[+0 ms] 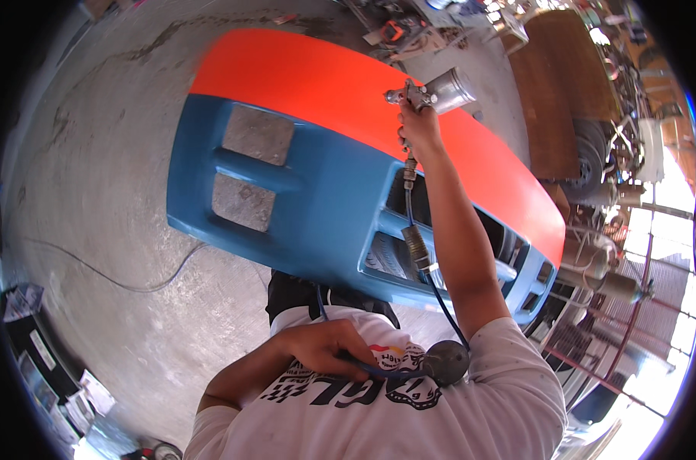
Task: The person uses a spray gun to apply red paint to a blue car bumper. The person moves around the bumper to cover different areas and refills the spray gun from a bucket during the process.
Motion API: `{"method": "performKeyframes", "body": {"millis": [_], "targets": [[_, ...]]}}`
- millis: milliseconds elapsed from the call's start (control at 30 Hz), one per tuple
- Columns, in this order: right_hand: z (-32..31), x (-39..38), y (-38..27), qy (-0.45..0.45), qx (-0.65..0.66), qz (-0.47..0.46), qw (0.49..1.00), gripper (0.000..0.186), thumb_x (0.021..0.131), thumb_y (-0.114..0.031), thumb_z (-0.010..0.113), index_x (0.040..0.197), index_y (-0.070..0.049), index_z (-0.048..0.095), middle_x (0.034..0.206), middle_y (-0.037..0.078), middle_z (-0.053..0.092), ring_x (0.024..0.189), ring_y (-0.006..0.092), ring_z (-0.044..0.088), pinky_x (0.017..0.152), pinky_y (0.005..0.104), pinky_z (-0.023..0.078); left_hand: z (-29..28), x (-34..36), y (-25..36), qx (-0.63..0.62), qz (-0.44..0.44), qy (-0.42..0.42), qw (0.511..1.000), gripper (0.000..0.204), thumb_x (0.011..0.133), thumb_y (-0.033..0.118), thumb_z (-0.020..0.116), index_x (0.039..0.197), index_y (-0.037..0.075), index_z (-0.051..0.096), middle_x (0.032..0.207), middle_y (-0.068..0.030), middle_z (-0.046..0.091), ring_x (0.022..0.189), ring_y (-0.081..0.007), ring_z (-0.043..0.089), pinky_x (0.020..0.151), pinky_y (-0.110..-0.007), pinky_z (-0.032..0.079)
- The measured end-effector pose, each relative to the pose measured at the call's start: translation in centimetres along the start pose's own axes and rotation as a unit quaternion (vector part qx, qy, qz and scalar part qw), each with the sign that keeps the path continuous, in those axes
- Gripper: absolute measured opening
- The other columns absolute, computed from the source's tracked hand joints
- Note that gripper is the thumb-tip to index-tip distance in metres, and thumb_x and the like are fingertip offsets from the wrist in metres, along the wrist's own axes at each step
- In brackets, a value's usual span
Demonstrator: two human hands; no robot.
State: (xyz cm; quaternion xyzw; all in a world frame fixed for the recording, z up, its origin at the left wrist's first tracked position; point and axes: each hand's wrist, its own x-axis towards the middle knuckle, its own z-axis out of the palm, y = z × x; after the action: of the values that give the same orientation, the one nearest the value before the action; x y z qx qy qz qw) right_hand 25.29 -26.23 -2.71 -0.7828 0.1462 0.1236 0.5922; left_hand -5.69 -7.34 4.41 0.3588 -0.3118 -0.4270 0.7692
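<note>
My right hand (420, 130) is wrapped around the handle of a spray gun (419, 95) with a silver cup. The gun is over the orange part of a large car bumper (317, 195), whose lower part is blue with rectangular openings. Below the gun's handle hang metal fittings and a ribbed cylinder (416, 247) on the blue air hose (446, 303). Close to my chest, my left hand (331, 349) is closed around a stretch of the hose. A dark grey round piece (446, 362) sits near my right shoulder, where the hose passes.
Another hose (145, 290) lies on the concrete floor (110, 169) to the left. At right stand a brown panel (551, 92), a wheel (586, 165) and a gas cylinder (620, 287). Papers and boxes (80, 406) lie at lower left. Tools (398, 32) lie beyond the bumper.
</note>
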Motion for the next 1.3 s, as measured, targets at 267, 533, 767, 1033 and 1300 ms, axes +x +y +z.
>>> {"method": "performKeyframes", "body": {"millis": [267, 533, 767, 1033, 1300], "targets": [[20.1, 4.0, -4.3, -0.067, -0.036, -0.052, 0.996, 0.015, 0.1, -0.025, 0.059, 0.098, -0.01, 0.057, 0.065, 0.0, 0.047, 0.044, 0.0127, 0.043, 0.04, 0.0336, 0.039, -2.4, -8.9, 1.7, -0.002, 0.133, 0.058, 0.989, 0.025, 0.086, 0.0, 0.074, 0.111, -0.004, 0.072, 0.088, -0.0163, 0.074, 0.076, -0.0212, 0.071, 0.064, -0.031, 0.05], [33.0, 4.0, -8.5, -0.126, 0.059, -0.015, 0.99, 0.016, 0.099, -0.022, 0.06, 0.1, -0.006, 0.058, 0.069, 0.003, 0.053, 0.047, 0.0143, 0.047, 0.039, 0.035, 0.041, -1.7, -11.9, 0.8, -0.039, 0.145, 0.087, 0.985, 0.022, 0.086, 0.0, 0.074, 0.108, -0.003, 0.073, 0.092, -0.0143, 0.075, 0.081, -0.0179, 0.071, 0.071, -0.029, 0.052], [25.6, 4.1, -5.2, -0.105, 0.008, 0.017, 0.994, 0.018, 0.1, -0.024, 0.06, 0.104, -0.007, 0.06, 0.072, 0.003, 0.055, 0.047, 0.0136, 0.048, 0.041, 0.0345, 0.043, -1.6, -10.8, 0.1, -0.043, 0.12, 0.049, 0.991, 0.023, 0.086, 0.002, 0.074, 0.109, -0.001, 0.073, 0.09, -0.0135, 0.075, 0.077, -0.0155, 0.069, 0.067, -0.029, 0.05], [-2.0, 0.0, 1.7, -0.001, -0.079, -0.002, 0.997, 0.026, 0.098, -0.027, 0.061, 0.11, -0.005, 0.06, 0.073, 0.003, 0.056, 0.048, 0.0122, 0.051, 0.041, 0.0325, 0.045, -0.3, -1.1, -2.7, -0.03, 0.038, -0.069, 0.996, 0.026, 0.084, 0.001, 0.075, 0.11, -0.004, 0.072, 0.094, -0.018, 0.075, 0.084, -0.0255, 0.073, 0.073, -0.033, 0.053], [-32.2, -5.2, 12.2, 0.118, -0.107, -0.014, 0.987, 0.026, 0.097, -0.027, 0.061, 0.116, -0.009, 0.063, 0.074, 0.002, 0.056, 0.046, 0.0101, 0.05, 0.039, 0.0309, 0.043, 6.3, 15.5, -9.8, -0.03, -0.063, -0.133, 0.989, 0.028, 0.086, 0.002, 0.074, 0.113, -0.002, 0.073, 0.103, -0.0147, 0.076, 0.093, -0.0157, 0.07, 0.085, -0.027, 0.051]]}}
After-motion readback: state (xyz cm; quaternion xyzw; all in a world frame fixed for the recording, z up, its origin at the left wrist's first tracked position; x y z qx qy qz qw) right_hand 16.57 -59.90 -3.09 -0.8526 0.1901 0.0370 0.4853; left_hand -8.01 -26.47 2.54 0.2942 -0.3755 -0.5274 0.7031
